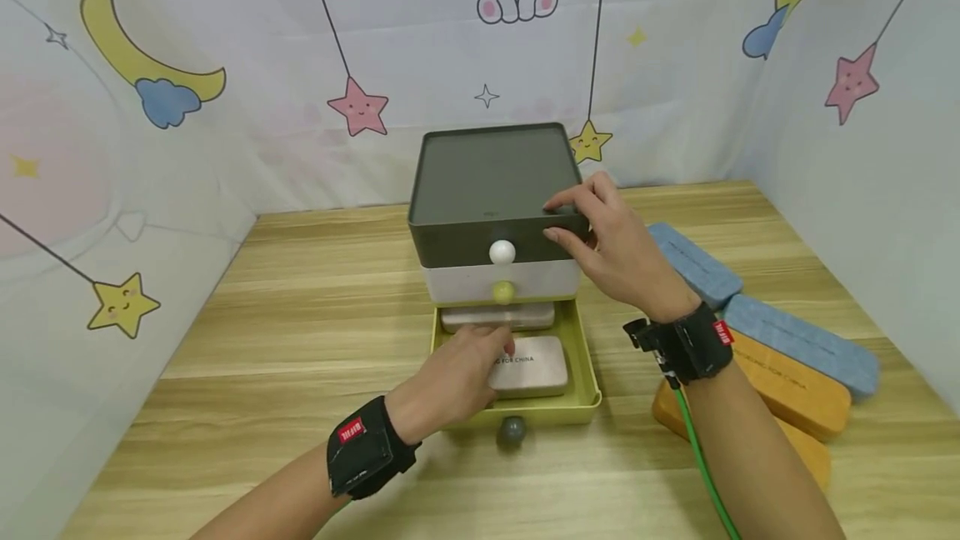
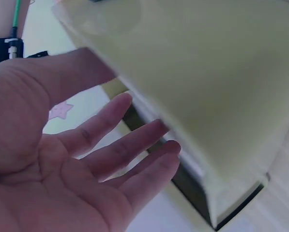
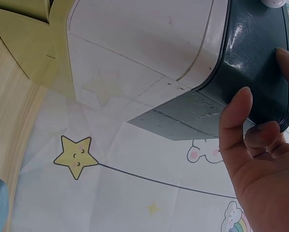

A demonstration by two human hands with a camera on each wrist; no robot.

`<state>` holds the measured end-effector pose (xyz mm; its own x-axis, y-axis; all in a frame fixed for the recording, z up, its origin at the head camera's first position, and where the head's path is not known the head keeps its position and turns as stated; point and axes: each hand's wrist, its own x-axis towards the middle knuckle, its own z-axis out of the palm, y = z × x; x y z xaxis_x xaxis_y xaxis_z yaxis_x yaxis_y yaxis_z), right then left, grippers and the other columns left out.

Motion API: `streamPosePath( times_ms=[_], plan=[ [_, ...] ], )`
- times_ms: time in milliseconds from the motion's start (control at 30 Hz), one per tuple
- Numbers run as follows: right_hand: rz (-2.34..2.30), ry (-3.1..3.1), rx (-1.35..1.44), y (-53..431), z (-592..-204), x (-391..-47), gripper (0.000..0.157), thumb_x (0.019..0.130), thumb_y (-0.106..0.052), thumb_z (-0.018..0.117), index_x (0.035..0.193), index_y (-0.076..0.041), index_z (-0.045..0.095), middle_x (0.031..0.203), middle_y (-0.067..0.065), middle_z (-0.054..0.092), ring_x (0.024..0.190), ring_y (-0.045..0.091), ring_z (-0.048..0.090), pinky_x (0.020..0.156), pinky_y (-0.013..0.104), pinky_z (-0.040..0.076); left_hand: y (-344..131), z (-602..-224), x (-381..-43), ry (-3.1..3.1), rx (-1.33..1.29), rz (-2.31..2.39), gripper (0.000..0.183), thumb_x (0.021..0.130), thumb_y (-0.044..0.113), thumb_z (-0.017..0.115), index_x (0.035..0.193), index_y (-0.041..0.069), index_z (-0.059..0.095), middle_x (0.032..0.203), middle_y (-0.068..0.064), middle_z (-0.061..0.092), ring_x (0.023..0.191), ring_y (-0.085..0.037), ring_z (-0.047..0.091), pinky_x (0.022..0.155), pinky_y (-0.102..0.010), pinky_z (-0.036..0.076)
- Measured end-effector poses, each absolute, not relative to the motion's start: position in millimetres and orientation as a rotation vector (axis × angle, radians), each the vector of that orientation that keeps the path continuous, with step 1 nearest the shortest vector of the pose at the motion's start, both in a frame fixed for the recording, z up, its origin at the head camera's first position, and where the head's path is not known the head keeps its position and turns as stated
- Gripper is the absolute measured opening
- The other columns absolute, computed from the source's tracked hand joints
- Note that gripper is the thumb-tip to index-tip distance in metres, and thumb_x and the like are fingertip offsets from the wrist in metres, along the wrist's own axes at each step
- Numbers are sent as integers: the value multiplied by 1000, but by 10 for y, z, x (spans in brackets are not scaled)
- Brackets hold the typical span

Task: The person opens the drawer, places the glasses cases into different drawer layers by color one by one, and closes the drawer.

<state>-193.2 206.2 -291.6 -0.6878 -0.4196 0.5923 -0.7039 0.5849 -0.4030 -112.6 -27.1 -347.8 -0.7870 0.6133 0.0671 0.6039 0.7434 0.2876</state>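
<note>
A small desktop drawer unit [image 1: 495, 182] with a dark grey top section stands on the table. Its lowest, yellow-green drawer [image 1: 588, 373] is pulled out and holds two beige oblong cases, a front case [image 1: 536, 365] with printed lettering and a rear case [image 1: 525, 317]. My left hand [image 1: 461, 373] reaches over the drawer's left front, beside the front case. The left wrist view shows its loosely bent fingers [image 2: 120, 147] at the drawer's edge, with nothing gripped. My right hand [image 1: 618, 252] pinches the unit's upper right front corner, thumb against the dark front and fingers on the top rim.
Several similar cases lie at the right: a blue case [image 1: 806, 340], another blue case [image 1: 693, 265], and orange cases [image 1: 787, 382] partly behind my right forearm. A grey knob [image 1: 512, 432] sticks out from the drawer's front. Printed cloth walls [image 1: 420, 48] surround the table.
</note>
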Motion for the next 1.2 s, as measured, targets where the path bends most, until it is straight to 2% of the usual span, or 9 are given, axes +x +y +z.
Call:
streamPosePath(
  times_ms=[167, 333, 633, 833, 967, 1100, 1200],
  plan=[
    [873, -2379, 896, 2064, -2917, -1932, 29, 94, -26, 62, 119, -12, 58, 98, 4, 38, 68, 12, 39, 61, 27, 46, -271, -3386, -1016, 2962, 1000, 435, 29, 82, 10, 75, 108, 10, 62, 110, -4, 62, 107, -25, 53, 83, -38, 52],
    [863, -2373, 899, 2060, -2908, -1934, 29, 94, -26, 63, 120, -12, 59, 96, 4, 37, 67, 11, 38, 60, 27, 46, -251, -3243, -862, 3040, 1065, 405, 21, 89, 20, 70, 108, 12, 65, 106, -1, 63, 104, -21, 52, 82, -34, 52],
    [871, -2368, 903, 2059, -2922, -1938, 29, 94, -25, 63, 120, -11, 59, 97, 5, 38, 67, 12, 39, 59, 27, 46, -145, -3176, -520, 3162, 1207, 162, 23, 81, 23, 77, 98, 13, 65, 88, 2, 58, 84, -14, 51, 64, -22, 51],
    [878, -2370, 897, 2057, -2935, -1926, 30, 94, -25, 63, 120, -11, 59, 97, 5, 38, 67, 13, 40, 59, 27, 47, -67, -3275, -340, 3248, 1232, -15, 19, 74, 6, 75, 89, 13, 65, 80, 2, 58, 74, -12, 53, 44, -23, 46],
    [873, -2369, 899, 2057, -2944, -1924, 29, 94, -23, 63, 120, -10, 59, 98, 5, 39, 66, 12, 39, 58, 28, 45, -55, -3337, -278, 3237, 1230, -55, 24, 68, -1, 73, 84, 14, 64, 80, 2, 58, 73, -12, 56, 41, -24, 44],
    [874, -2365, 903, 2054, -2940, -1924, 29, 94, -24, 63, 120, -10, 59, 99, 5, 39, 66, 11, 38, 58, 27, 45, -54, -3416, -247, 3235, 1249, -127, 23, 68, -1, 73, 83, 14, 64, 78, 1, 56, 70, -12, 55, 37, -23, 40],
    [871, -2362, 902, 2051, -2933, -1925, 29, 94, -25, 63, 120, -11, 59, 98, 5, 39, 66, 12, 38, 58, 27, 46, -54, -3474, -239, 3247, 1258, -168, 19, 71, 2, 73, 84, 13, 64, 75, 1, 54, 65, -11, 53, 36, -23, 39]
  ],
)
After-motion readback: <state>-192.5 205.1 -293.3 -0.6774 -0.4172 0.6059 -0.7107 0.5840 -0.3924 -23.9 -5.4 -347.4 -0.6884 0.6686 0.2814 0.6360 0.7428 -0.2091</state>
